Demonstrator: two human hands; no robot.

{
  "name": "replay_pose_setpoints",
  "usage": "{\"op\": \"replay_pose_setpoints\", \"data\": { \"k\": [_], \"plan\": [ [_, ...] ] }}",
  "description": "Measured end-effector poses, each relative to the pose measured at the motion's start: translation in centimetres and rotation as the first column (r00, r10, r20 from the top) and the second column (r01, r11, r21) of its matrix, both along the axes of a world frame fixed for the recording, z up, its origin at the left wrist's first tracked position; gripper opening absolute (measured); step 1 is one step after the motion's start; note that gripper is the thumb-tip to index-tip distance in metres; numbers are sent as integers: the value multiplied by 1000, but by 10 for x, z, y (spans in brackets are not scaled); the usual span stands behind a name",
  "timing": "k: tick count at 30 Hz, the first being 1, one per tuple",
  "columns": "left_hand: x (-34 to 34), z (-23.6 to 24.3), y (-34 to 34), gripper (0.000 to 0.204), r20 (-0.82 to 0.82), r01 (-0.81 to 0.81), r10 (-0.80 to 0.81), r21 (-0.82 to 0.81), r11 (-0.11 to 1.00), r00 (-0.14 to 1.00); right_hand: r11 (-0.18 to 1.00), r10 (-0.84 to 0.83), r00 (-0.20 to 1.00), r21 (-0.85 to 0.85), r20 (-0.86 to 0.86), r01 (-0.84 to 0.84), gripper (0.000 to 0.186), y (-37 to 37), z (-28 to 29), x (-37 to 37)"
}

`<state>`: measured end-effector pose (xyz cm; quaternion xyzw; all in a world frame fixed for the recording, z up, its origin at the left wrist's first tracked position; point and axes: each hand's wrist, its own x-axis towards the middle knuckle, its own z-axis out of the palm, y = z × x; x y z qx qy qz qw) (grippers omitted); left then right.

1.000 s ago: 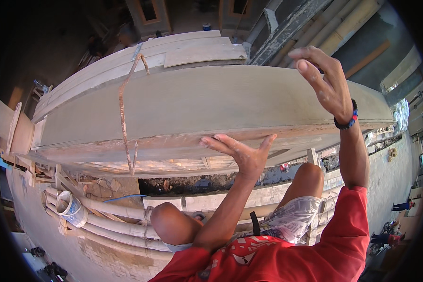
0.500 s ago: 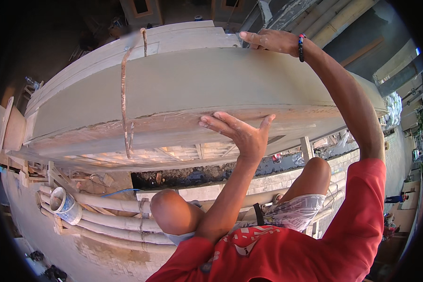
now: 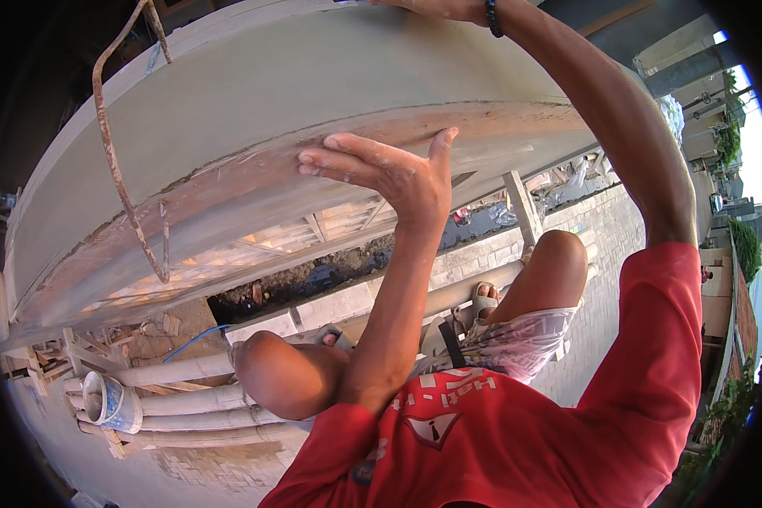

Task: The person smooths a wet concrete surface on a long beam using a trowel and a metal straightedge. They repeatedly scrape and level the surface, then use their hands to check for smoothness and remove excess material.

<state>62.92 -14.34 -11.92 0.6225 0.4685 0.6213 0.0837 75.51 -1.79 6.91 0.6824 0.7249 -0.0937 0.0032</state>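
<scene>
My left hand is raised with thumb and fingers spread, holding nothing, against or just in front of the lower edge of a smooth grey plastered beam; whether it touches cannot be told. Above it, my right hand reaches to the beam's upper part, a dark beaded bracelet at its wrist. The picture's top edge cuts off most of that hand, so its fingers are hidden. A small blue bit shows beside it, too little to name. To the left, a rusty bent metal rod hooks around the beam.
Bamboo poles run below me, near my knees. A paint-stained bucket stands at their left end. Beneath the beam lie a dark wet trench and pale blocks. A wooden post rises right of my left hand.
The view has tilted and come closer to the beam, so the rod sits farther left and larger. Both hands appear higher in the picture, the right one now mostly out of it. My left hand stays spread.
</scene>
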Motion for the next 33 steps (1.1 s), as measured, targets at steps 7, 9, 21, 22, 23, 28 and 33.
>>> {"op": "replay_pose_setpoints", "data": {
  "k": [7, 9, 21, 22, 23, 28, 33],
  "plan": [
    [10, 1, 2, 132, 33, 24, -25, 13, 1000, 999, 994, -110, 994, -7, -7, 110, 94, -10, 5, 0],
    [9, 4, 2, 133, 55, 40, -41, 24, 999, 998, 994, -109, 994, 27, -24, 110, 96, -8, 3, -2],
    [-5, 23, -6, 135, 160, 93, -87, -29, 995, 983, 990, -138, 971, 9, -197, 142, 83, -9, 5, -20],
    [-5, 23, -7, 135, 166, 101, -95, -29, 994, 982, 990, -143, 967, -14, -212, 143, 81, -9, 6, -22],
    [-6, 22, -7, 135, 168, 110, -103, -32, 993, 980, 990, -142, 974, -12, -177, 143, 81, -9, 7, -24],
    [-10, 21, -12, 124, 175, 168, -160, -34, 985, 972, 988, -147, 984, 38, -102, 151, 81, -11, 10, -29],
    [-10, 16, -7, 119, 51, 110, -107, -67, 992, 993, 987, -158, 973, -40, -170, 153, 78, -11, 13, -27]
  ]
}}
